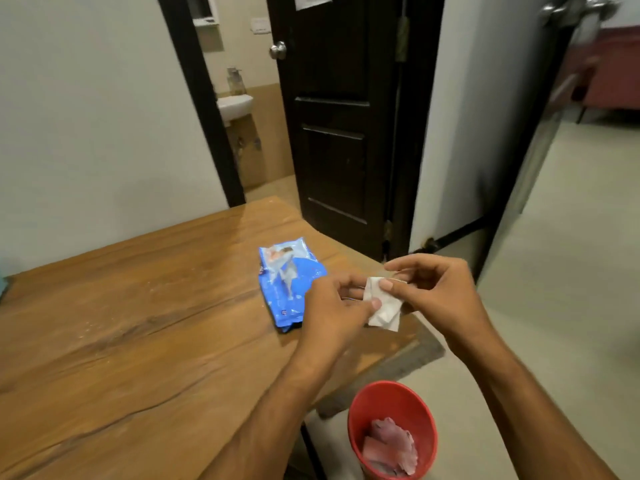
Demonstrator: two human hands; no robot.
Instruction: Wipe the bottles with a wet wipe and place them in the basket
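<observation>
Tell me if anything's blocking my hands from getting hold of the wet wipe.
Nothing is: the left hand and the right hand already pinch the folded white wet wipe between them, above the table edge. The blue wipe pack lies beside them. No bottles or basket are in view.

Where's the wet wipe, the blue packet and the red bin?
wet wipe point(384, 308): head view, middle of the folded white sheet.
blue packet point(289, 284): head view, its printed front.
red bin point(356, 424): head view, left inner wall.
</observation>
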